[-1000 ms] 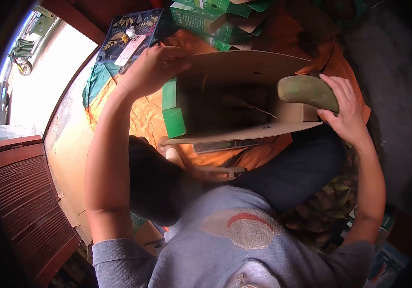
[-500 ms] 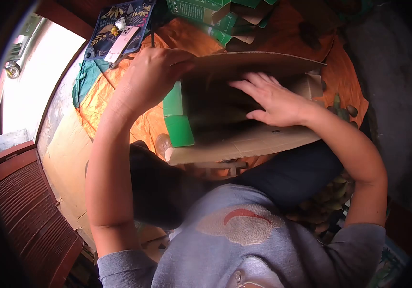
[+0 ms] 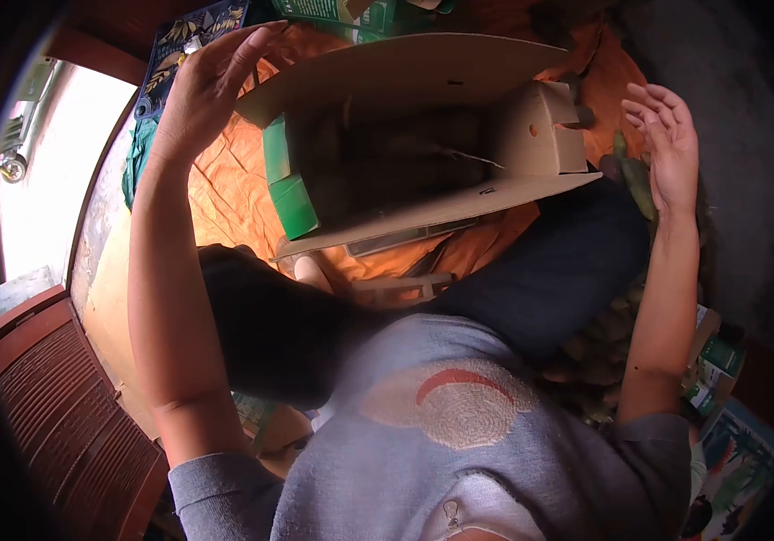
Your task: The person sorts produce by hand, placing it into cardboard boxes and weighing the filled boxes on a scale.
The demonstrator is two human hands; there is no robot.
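An open cardboard box stands in front of my crossed legs, its long back flap raised and its front flap slanting towards me. Small green flaps hang at its left end. Inside, in deep shadow, lie long brown shapes with a thin stem or root; their kind is hard to make out. My left hand is raised just beyond the box's back left corner, fingers stretched and empty. Off the right end of the box, my right hand is held up, empty, its fingers loosely apart.
Orange sheeting lies under the box. Beyond it are green printed cartons and a dark patterned tray. Brownish-green tubers or roots lie right of the box, with more piled beside my right leg.
Both hands have come away from the box: the left moved left and up off the back flap, the right out of the inside to the right. The box sits further up and left in view.
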